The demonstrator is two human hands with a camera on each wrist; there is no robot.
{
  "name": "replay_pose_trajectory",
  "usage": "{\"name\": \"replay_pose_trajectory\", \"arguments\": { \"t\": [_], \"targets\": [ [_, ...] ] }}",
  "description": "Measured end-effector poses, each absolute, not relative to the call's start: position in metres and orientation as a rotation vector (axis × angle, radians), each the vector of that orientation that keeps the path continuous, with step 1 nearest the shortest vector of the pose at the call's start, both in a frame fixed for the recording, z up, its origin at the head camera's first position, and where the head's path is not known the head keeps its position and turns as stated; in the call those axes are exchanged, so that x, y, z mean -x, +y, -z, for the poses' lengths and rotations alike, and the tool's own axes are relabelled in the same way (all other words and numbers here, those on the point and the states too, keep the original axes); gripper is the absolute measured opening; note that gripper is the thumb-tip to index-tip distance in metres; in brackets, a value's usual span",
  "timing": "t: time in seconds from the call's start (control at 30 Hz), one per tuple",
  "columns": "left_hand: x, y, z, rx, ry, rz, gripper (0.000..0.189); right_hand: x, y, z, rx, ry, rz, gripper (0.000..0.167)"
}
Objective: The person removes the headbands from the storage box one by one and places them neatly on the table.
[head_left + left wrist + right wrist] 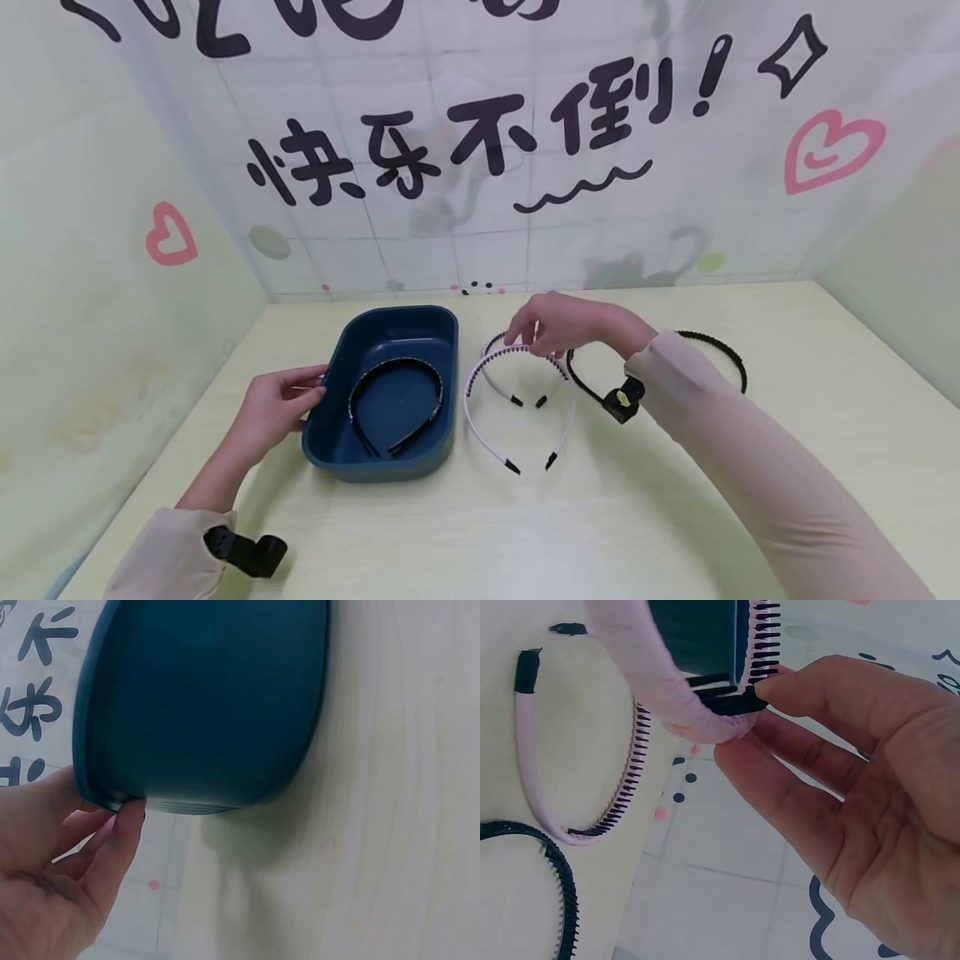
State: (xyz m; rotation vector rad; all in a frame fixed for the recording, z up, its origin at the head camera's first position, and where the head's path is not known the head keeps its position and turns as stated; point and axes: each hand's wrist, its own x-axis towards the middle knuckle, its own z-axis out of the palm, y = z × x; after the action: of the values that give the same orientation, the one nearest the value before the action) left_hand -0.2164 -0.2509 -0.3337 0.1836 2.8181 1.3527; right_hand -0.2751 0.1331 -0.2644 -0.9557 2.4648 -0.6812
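Observation:
My left hand [273, 408] pinches the left rim of a dark blue plastic basin [390, 473] between thumb and fingers. A dark headband [397, 362] with a speckled band lies inside the basin. To the right, my right hand [566, 321] pinches a pale pink toothed headband [641, 656] near the top of its arch, its black-tipped ends pointing down. Behind it on the table lies a second pale pink headband [529, 757], also with black tips and dark teeth. A black headband [716, 342] lies farther right, partly hidden by my right forearm.
The light wood-grain table [525, 533] carries everything. A printed cloth [420, 250] with large dark characters and pink hearts hangs along the back and sides. Each sleeve cuff bears a small black camera [247, 552].

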Motion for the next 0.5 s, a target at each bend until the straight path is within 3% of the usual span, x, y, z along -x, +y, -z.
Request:
{"name": "replay_pose_trajectory", "arguments": {
  "t": [0.5],
  "targets": [
    [0.217, -0.253, 0.334, -0.182, 2.811, -1.379, 0.041, 0.267, 0.142, 0.303, 0.893, 2.391, 0.75, 0.038]
  ]
}}
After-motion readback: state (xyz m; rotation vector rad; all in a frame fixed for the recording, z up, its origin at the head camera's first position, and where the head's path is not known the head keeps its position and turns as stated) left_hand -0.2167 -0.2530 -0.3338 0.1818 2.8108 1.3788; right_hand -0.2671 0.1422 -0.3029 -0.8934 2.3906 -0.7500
